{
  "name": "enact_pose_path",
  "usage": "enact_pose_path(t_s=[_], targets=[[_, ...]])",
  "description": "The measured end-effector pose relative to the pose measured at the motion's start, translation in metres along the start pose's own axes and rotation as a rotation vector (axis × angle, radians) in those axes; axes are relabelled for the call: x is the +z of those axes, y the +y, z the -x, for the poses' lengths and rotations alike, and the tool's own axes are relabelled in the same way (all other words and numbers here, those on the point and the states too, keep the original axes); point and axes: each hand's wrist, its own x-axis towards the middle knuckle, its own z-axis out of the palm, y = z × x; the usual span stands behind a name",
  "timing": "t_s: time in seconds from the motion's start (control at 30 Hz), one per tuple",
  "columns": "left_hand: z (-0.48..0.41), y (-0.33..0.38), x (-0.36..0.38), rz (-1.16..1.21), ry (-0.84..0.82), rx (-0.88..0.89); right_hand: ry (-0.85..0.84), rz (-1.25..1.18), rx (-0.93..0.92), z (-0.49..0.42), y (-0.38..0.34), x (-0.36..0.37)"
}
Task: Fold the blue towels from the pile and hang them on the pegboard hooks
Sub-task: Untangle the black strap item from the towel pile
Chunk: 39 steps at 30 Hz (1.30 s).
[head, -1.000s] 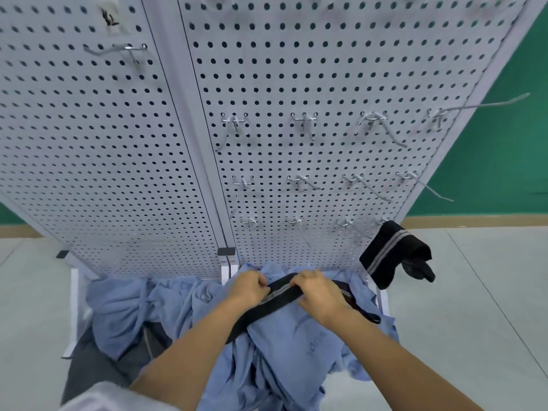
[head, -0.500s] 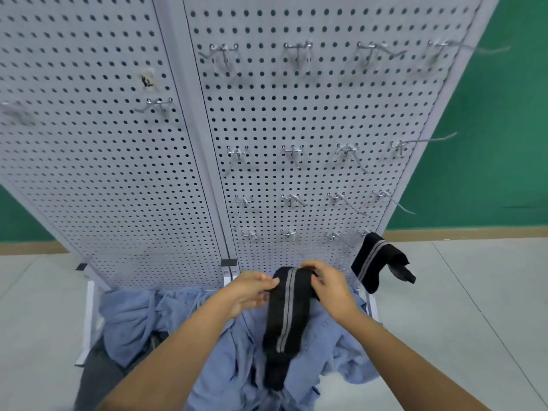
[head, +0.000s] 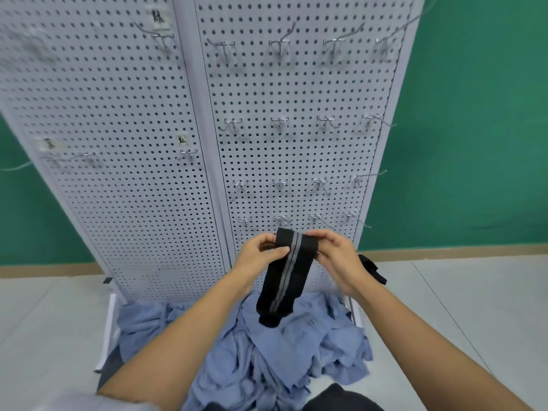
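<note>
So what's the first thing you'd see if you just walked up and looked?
Right in the middle, the left hand and the right hand pinch a black striped sock by its top, so it dangles over the pile of blue towels below. Behind them stands a big white pegboard full of holes and metal hooks, with a green wall beyond.

Plain green wall (head: 474, 114), tan skirting board (head: 459, 250), pale grey tiled floor (head: 480, 307)
</note>
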Motion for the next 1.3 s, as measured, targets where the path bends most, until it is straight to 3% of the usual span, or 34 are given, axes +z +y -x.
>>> enact_pose_path(t_s=[0.1,0.2,0.3,0.4,0.5,0.67,0.87,1.13,1.23,1.3], targets=[[0.011,0.009,0.008,0.019,0.08,0.054,-0.026,-0.057,0.058,0.007,-0.002,-0.004],[0.016,0.013,0.013,0.059,0.104,0.044,-0.042,0.216,0.088,0.013,-0.001,-0.01],[0.018,0.015,0.018,0.104,0.026,-0.046,-0.039,0.252,0.028,0.016,-0.008,-0.011],[0.021,0.015,0.022,-0.045,-0.101,-0.113,-0.052,0.231,-0.012,0.014,-0.018,-0.01],[0.023,0.01,0.026,-0.045,-0.129,-0.157,-0.038,0.243,-0.027,0.012,-0.02,-0.011],[0.021,0.003,0.034,0.09,0.045,-0.239,0.043,0.505,-0.039,0.015,-0.003,-0.019],[0.019,0.0,0.052,0.377,0.19,-0.306,-0.071,0.712,-0.004,0.035,0.026,-0.012],[0.012,-0.004,0.052,0.708,0.236,-0.394,0.011,1.095,-0.14,0.033,0.045,-0.021],[0.011,-0.014,0.043,0.711,0.202,-0.428,0.168,1.031,-0.162,0.031,0.048,-0.029],[0.012,-0.02,0.04,0.583,0.176,-0.447,0.214,1.047,-0.185,0.028,0.048,-0.034]])
